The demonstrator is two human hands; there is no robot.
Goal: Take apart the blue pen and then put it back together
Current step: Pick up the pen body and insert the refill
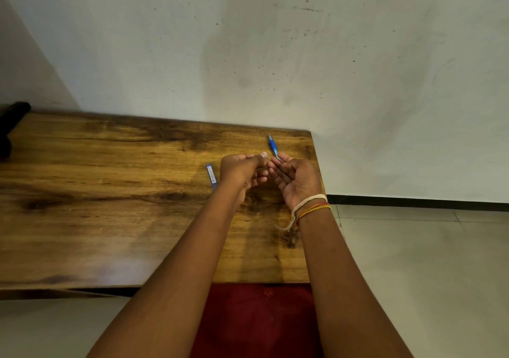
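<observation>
The blue pen is in pieces over the right end of a wooden table [110, 192]. Its front section with the blue grip [273, 146] lies on the table just beyond my fingers, tip pointing away. A blue and white barrel piece [211, 175] lies flat to the left of my hands. My right hand [296, 177], palm up, holds a thin dark refill [281, 171] in its fingers. My left hand [242, 170] is closed, its thumb and forefinger pinching at the refill's tip, where something very small sits that I cannot make out.
The table's right edge runs just past my right hand, with tiled floor beyond it. A white wall stands behind the table. A dark object [12, 126] sits at the far left edge. Red cloth [259, 322] lies below the table's near edge.
</observation>
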